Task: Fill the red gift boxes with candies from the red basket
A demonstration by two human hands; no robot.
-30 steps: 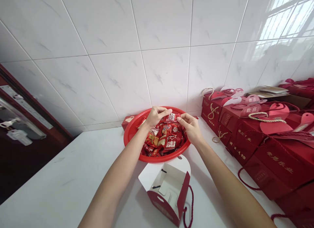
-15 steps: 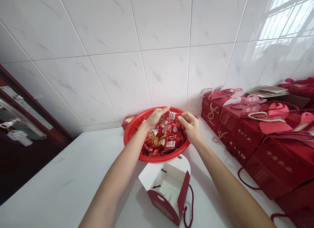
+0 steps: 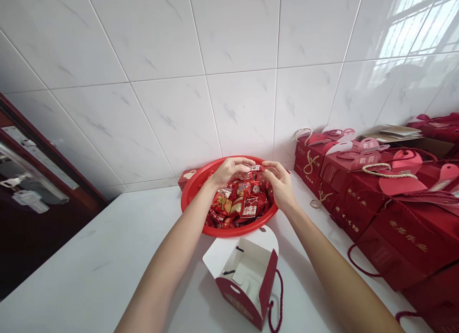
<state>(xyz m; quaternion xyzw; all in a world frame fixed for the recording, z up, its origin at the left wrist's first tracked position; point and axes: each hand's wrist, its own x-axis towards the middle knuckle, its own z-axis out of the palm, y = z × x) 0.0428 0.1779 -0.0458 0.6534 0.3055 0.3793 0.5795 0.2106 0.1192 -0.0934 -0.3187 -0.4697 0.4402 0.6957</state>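
Above the far side of a red plastic basket, my left hand and my right hand pinch a small red candy packet from either side. Its white label with dark print is tilted, so only a narrow strip shows. Below my hands the basket is filled with red wrapped snacks. In front of it, between my forearms, stands an open dark red gift box with a white inside, its flaps spread and a dark red cord at its right.
Closed red gift boxes with cord handles crowd the right side of the white counter. Behind the basket's left edge sits a small red box. A tiled wall closes off the back; a dark door is at left.
The candy packet has tipped from facing me to nearly edge-on. My left fingers have curled over it, and my right hand has shifted slightly.
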